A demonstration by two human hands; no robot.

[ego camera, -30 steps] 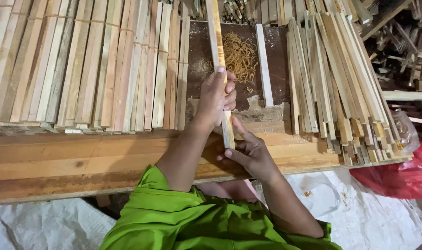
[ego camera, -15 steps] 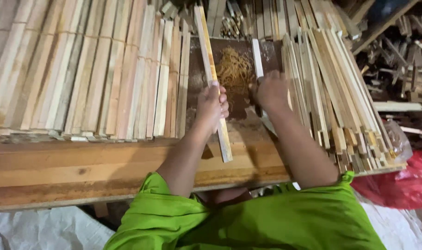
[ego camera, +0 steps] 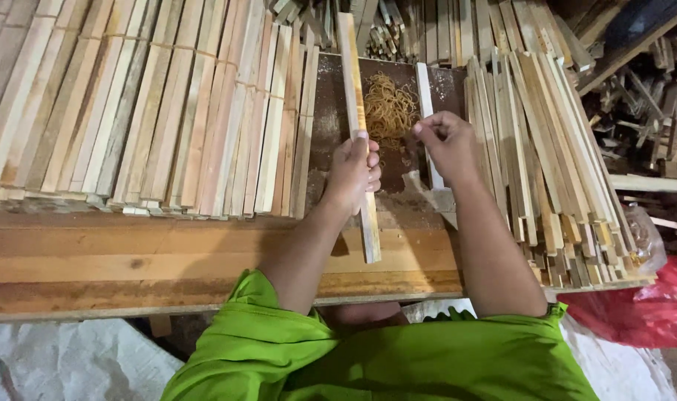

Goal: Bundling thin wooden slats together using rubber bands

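Note:
My left hand [ego camera: 355, 172] grips a long pale wooden stick [ego camera: 351, 67] that lies lengthwise on the dark work surface [ego camera: 325, 111], its near end over the plank bench [ego camera: 131, 260]. My right hand [ego camera: 446, 145] hovers just right of it, fingertips pinched together at the edge of a heap of tan rubber bands [ego camera: 389, 110], apparently on one band. A whiter stick [ego camera: 424, 89] lies beside that hand.
Bundled wooden sticks [ego camera: 145, 111] fill the left of the bench and loose ones [ego camera: 531, 134] fan out on the right. A red plastic bag [ego camera: 650, 304] sits at lower right, and white sacking [ego camera: 64, 364] lies under the bench.
My right hand left the stick's near end, reached to the rubber band heap and now pinches there. My left hand kept its grip on the stick.

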